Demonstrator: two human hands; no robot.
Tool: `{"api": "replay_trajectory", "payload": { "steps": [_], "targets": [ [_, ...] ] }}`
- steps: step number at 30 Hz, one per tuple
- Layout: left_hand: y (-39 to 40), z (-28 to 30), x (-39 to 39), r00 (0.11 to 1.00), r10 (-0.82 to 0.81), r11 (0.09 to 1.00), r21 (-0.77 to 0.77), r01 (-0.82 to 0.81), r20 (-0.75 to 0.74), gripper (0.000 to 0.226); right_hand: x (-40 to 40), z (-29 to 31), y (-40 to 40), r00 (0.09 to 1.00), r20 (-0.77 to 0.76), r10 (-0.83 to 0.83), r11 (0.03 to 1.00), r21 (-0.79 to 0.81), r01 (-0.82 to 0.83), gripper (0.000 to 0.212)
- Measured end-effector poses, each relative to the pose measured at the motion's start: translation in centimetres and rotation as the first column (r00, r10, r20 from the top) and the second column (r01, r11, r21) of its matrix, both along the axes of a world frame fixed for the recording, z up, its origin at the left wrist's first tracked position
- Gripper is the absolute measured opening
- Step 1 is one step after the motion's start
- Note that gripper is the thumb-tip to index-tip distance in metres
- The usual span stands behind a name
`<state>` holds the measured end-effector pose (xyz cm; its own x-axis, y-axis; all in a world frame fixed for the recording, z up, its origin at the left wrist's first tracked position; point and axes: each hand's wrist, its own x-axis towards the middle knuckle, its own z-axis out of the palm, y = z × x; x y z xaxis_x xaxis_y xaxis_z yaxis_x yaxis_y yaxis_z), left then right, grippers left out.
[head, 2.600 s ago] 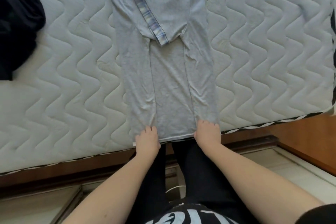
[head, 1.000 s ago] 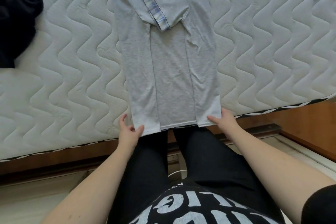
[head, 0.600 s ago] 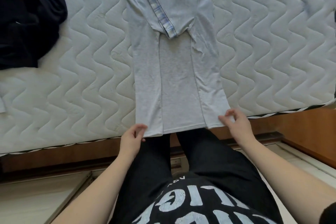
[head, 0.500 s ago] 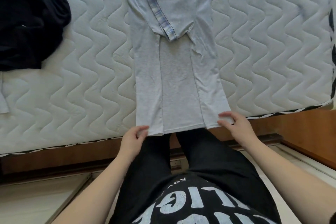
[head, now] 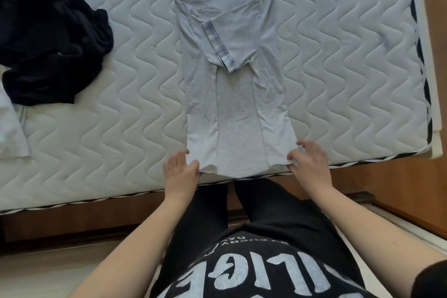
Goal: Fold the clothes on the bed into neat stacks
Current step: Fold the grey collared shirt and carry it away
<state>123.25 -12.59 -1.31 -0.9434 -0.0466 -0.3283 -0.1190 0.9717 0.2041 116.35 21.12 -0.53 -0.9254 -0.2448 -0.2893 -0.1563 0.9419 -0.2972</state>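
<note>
At the lower centre of the frame, both hands are sitting at the hem of a grey polo shirt [head: 235, 104], which is lying lengthwise on the bed [head: 338, 68], collar at the far end, hem right at the near mattress edge. Left hand [head: 180, 173] is pinching the left hem corner, thumb on top, fabric lifting a little there. Right hand [head: 310, 164] is pinching the right hem corner with curled fingers, its other fingers spread loose above the cloth. Both side panels are already lying folded inward, making a narrow strip, and one sleeve with a plaid cuff is lying across the chest, likely tucked there to keep the strip's edges straight. Gripping both corners at once probably is setting up the hem-to-collar fold: holding the two ends keeps the hem level so the halves line up. The shirt is sitting close to the person, so the far end stays within reach. Likely risk: the side flaps slipping open as the hem lifts.

At upper left of the frame a dark garment [head: 50, 48] is lying crumpled, unfolded, well apart from the shirt. A pale cloth [head: 11, 133] is showing at the left edge, partly cut off.
</note>
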Motion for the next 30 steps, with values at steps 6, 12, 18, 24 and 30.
{"api": "replay_trajectory", "payload": {
  "steps": [6, 12, 18, 24, 30],
  "targets": [
    [-0.9, 2.2, -2.3, 0.917, -0.387, 0.916, 0.152, 0.37, 0.097, 0.048, -2.8, 2.1, -0.8, 0.949, 0.072, 0.308, 0.951, -0.034, -0.307, 0.019],
    [-0.5, 4.0, -3.8, 0.838, -0.478, 0.872, 0.028, 0.488, 0.265, 0.054, -4.6, 4.6, -0.4, 0.878, 0.008, 0.479, 0.877, 0.031, -0.479, 0.06],
    [1.4, 6.9, -4.2, 0.846, -0.522, 0.838, -0.121, 0.533, 0.107, 0.038, -4.9, 4.1, 0.7, 0.831, 0.001, 0.557, 0.831, -0.02, -0.557, 0.041],
    [3.2, 8.5, -5.0, 0.871, -0.486, 0.866, -0.094, 0.49, 0.067, 0.037, -5.8, 5.5, 1.4, 0.831, -0.009, 0.556, 0.831, -0.006, -0.556, 0.034],
    [2.7, 10.8, -4.2, 0.831, -0.556, 0.83, -0.03, 0.556, 0.028, 0.04, -5.1, 7.7, 2.4, 0.852, -0.011, 0.524, 0.851, -0.02, -0.524, 0.016]
  ]
}}
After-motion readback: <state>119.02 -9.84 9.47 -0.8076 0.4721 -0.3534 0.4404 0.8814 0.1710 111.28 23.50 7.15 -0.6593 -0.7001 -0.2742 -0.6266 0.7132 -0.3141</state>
